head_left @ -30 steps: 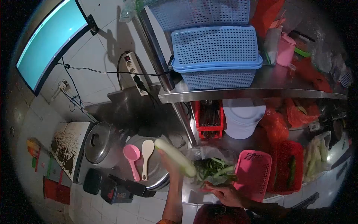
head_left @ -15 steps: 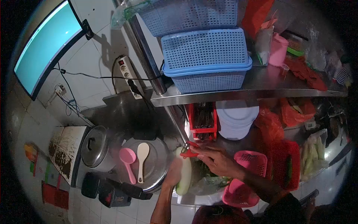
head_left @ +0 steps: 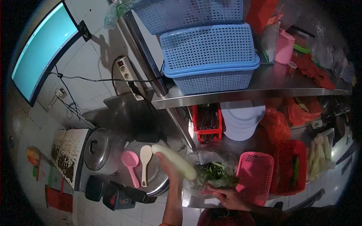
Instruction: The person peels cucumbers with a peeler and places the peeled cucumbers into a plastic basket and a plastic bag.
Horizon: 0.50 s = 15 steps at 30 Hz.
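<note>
My left hand (head_left: 166, 168) grips a long, pale peeled cucumber (head_left: 174, 161) from below and holds it slanted over the counter, its far end toward the rice cooker lid. My right hand (head_left: 227, 196) is low at the near edge of the counter, fingers closed on a red peeler (head_left: 207, 192) of which only a bit shows. Between the hands, a heap of dark green peels (head_left: 218, 176) lies on a clear plastic bag.
A pink basket (head_left: 257, 174) and a red basket (head_left: 290, 168) stand to the right, with peeled cucumbers (head_left: 320, 150) beyond. The round cooker lid (head_left: 156, 177) bears a pink scoop (head_left: 131, 162) and a cream paddle (head_left: 145, 160). Blue baskets (head_left: 211, 56) fill the steel shelf (head_left: 245, 94).
My right hand pulled the peeler back from the cucumber's far end to the counter's near edge. The cucumber swung from nearly upright to slanted, its far tip now pointing left.
</note>
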Motion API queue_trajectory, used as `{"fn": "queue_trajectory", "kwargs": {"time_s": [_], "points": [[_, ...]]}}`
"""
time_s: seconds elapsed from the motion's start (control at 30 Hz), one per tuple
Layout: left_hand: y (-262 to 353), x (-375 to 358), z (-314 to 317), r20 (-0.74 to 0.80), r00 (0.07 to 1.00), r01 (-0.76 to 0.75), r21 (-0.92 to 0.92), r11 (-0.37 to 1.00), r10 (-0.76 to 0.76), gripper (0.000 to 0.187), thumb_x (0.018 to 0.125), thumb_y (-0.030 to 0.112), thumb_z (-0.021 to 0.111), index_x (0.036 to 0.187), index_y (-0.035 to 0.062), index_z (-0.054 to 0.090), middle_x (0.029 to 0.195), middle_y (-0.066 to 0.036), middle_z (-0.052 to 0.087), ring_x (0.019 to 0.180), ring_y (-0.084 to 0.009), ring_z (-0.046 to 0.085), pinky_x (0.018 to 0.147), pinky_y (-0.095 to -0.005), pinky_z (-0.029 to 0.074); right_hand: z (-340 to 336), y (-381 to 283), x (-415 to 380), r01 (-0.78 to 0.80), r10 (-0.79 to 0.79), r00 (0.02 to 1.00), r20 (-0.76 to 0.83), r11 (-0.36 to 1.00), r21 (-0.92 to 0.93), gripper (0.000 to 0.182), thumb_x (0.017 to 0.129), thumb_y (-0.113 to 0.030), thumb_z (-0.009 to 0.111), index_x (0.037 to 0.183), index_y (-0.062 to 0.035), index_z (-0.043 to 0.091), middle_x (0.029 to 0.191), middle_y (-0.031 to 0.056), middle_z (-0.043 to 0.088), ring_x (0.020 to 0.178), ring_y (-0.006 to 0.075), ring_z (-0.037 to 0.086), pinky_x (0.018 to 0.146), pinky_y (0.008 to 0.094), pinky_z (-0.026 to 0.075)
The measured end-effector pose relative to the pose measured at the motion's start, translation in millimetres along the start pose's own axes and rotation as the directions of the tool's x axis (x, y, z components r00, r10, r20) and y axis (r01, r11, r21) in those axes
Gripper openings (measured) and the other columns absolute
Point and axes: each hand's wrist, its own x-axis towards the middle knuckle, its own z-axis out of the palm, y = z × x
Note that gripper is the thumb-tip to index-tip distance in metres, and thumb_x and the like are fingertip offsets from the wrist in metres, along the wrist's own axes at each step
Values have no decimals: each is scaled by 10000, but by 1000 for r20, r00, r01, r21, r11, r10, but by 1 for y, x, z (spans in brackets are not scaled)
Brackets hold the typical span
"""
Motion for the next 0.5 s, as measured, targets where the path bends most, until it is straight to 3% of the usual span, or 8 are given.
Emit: {"fn": "queue_trajectory", "kwargs": {"time_s": [0.07, 0.13, 0.17, 0.23, 0.27, 0.33, 0.47, 0.5], "points": [[3, -3, -12, 119, 991, 59, 50, 997, -64, 688, 881, 650, 307, 1120, 34, 498, 906, -114, 599, 775, -220, 591, 697, -339, 477, -13, -5, 13, -64, 65, 998, -16, 997, 33, 360, 897, -64, 528, 1255, -101, 517, 1201, 181, 550, 1098, 235, 540, 939, 339, 399], [13, -13, -18, 512, 827, 186, 145, 972, -235, 683, 896, 624, 305, 1177, 30, 488, 972, -105, 598, 842, -210, 589, 760, -336, 471, -40, -37, 51, 40, -45, 997, -66, 996, -74, 348, 906, -87, 518, 1254, -100, 520, 1108, 204, 580, 1027, 255, 584, 880, 332, 436], [0, -7, -30, 519, 824, 182, 139, 973, -228, 683, 896, 624, 305, 1177, 30, 488, 972, -105, 598, 842, -210, 589, 760, -336, 471, -47, -45, 66, 47, -52, 996, -70, 996, -81, 348, 906, -87, 518, 1254, -100, 520, 1108, 204, 580, 1027, 255, 584, 880, 332, 436], [-37, 13, -57, 562, 805, -144, 495, 857, -189, 642, 920, 572, 310, 1211, 24, 475, 1022, -95, 590, 892, -189, 577, 806, -326, 458, -58, -62, 90, 75, -80, 997, -14, 972, -221, 337, 909, -124, 514, 1244, -88, 526, 989, 206, 595, 854, 286, 613, 763, 349, 468], [-31, 10, -52, 570, 801, -149, 486, 861, -183, 642, 920, 572, 310, 1211, 24, 475, 1022, -95, 590, 892, -189, 577, 806, -326, 458, -62, -66, 103, 79, -85, 996, -18, 970, -232, 337, 909, -124, 514, 1244, -88, 526, 989, 206, 595, 854, 286, 613, 763, 349, 468], [-8, -9, -50, 667, 690, -14, 401, 916, -282, 312, 961, 286, 394, 1068, 33, 543, 1092, -45, 532, 1014, -136, 469, 888, -304, 374, -63, -67, 118, 153, -133, 988, 84, 933, -326, 361, 888, -69, 522, 1249, -82, 519, 1161, 185, 572, 1065, 275, 566, 913, 342, 435], [12, -18, -45, 619, 732, 7, 410, 912, -283, 274, 952, 212, 404, 1108, 25, 529, 1077, -81, 537, 1011, -164, 477, 903, -326, 369, -58, -68, 122, 155, -111, 983, 147, 930, -332, 352, 888, -69, 511, 1239, -79, 527, 1195, 178, 554, 1114, 308, 526, 958, 356, 404], [8, -12, -48, 654, 713, -107, 458, 883, -253, 275, 954, 203, 397, 1112, 17, 523, 1076, -99, 539, 1015, -170, 478, 904, -329, 368, -59, -66, 121, 162, -122, 982, 141, 932, -324, 345, 897, -82, 502, 1240, -79, 527, 1209, 176, 546, 1133, 296, 513, 971, 351, 387]]}}
